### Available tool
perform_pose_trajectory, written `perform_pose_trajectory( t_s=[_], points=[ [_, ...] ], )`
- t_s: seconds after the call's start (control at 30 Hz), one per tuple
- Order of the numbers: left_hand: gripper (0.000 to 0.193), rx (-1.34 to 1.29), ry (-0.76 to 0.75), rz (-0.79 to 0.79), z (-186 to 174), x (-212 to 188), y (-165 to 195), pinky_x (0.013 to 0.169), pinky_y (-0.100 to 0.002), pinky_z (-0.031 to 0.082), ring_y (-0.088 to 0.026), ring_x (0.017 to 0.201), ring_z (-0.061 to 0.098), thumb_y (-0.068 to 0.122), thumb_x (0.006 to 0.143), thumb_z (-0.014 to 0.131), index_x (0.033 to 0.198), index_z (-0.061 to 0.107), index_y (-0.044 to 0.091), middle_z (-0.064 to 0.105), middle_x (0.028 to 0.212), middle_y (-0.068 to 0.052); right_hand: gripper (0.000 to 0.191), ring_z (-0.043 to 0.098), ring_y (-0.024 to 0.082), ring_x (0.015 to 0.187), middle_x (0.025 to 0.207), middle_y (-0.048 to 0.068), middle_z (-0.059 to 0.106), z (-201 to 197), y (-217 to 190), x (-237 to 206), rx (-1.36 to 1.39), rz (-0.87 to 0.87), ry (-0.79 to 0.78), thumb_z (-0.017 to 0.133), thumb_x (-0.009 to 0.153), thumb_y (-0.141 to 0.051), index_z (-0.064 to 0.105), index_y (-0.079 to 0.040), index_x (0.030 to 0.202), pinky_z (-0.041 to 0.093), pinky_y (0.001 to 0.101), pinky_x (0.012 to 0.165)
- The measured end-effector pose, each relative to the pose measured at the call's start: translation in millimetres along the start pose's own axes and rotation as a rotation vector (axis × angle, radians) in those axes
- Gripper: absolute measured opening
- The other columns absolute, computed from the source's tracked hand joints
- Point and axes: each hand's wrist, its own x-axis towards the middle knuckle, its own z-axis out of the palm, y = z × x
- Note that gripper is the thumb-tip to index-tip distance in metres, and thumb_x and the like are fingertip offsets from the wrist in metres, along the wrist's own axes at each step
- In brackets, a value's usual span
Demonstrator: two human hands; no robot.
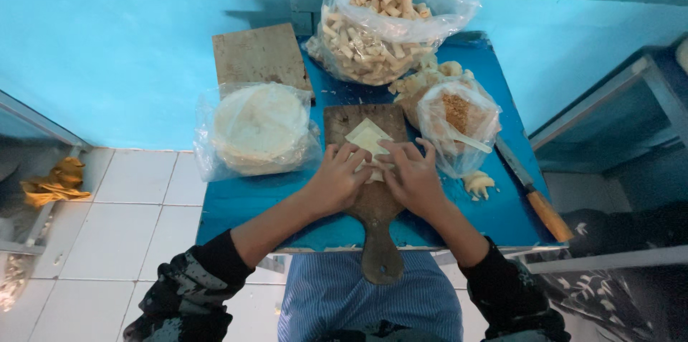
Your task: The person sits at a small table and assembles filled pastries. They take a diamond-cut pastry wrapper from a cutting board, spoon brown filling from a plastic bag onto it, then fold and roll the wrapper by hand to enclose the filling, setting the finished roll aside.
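Both hands busy on a pale dough sheet on the wooden board

The left hand (pixel 338 177) and right hand (pixel 412 176) press curled fingers onto the near edge of the square wrapper (pixel 367 138), which lies on the paddle board (pixel 373 206) mid-counter (pixel 236 202). A bag of round wrappers (pixel 258 127) sits left, a filling bag (pixel 459 123) right, and a knife (pixel 534 191) by the right edge.

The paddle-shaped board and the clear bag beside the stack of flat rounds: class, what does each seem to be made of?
Brown paddle-shaped cutting board: apparently wood, matt and worn, with dark stains and visible grain. Clear bag around the stack of pale flat rounds: likely thin plastic film, glossy, crinkled, see-through.
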Motion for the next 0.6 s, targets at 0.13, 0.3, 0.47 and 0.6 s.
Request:
perform_pose_trajectory(
  t_s=[0.13, 0.3, 0.47, 0.6],
  points=[
    [0.019, -0.016, -0.002, -0.004, -7, 2, 1, 0.09, -0.052, 0.039, -0.031, 0.117, 0.054, 0.016, 0.074, 0.074, 0.089, 0.069, 0.007, 0.06, 0.12, -0.009, 0.06, 0.063, 0.027, 0.112, 0.106, 0.001, 0.074, 6, -1, 4, -0.026, -0.024, 0.045, 0.077, 0.086, -0.012, 0.052, -0.01, 0.14, 0.034, 0.055, 0.105],
    [0.016, -0.022, 0.006, -0.026, -8, 0, 3, 0.089, -0.05, 0.038, -0.03, 0.115, 0.054, 0.021, 0.08, 0.077, 0.082, 0.069, 0.007, 0.059, 0.115, -0.008, 0.052, 0.065, 0.032, 0.116, 0.126, 0.018, 0.071, 10, 3, 0, 0.058, 0.044, 0.285, 0.079, 0.084, -0.004, 0.053, -0.017, 0.127, 0.049, 0.0425, 0.101],
    [0.016, -0.049, 0.026, -0.021, -1, 0, -2, 0.09, -0.047, 0.039, -0.029, 0.113, 0.054, 0.022, 0.082, 0.078, 0.083, 0.069, 0.008, 0.06, 0.114, -0.006, 0.066, 0.071, 0.018, 0.098, 0.107, 0.013, 0.073, 7, 21, -2, 0.914, 0.456, 0.186, 0.071, 0.091, 0.002, 0.038, -0.006, 0.147, 0.059, 0.0308, 0.086],
    [0.017, -0.123, 0.034, -0.047, 1, -1, -4, 0.09, -0.047, 0.039, -0.028, 0.111, 0.055, 0.021, 0.08, 0.079, 0.084, 0.067, 0.01, 0.061, 0.114, -0.005, 0.066, 0.072, 0.019, 0.098, 0.107, 0.014, 0.072, 6, 31, -3, 1.256, 0.567, 0.129, 0.067, 0.09, 0.003, 0.038, -0.008, 0.148, 0.062, 0.0347, 0.084]
  ],
)
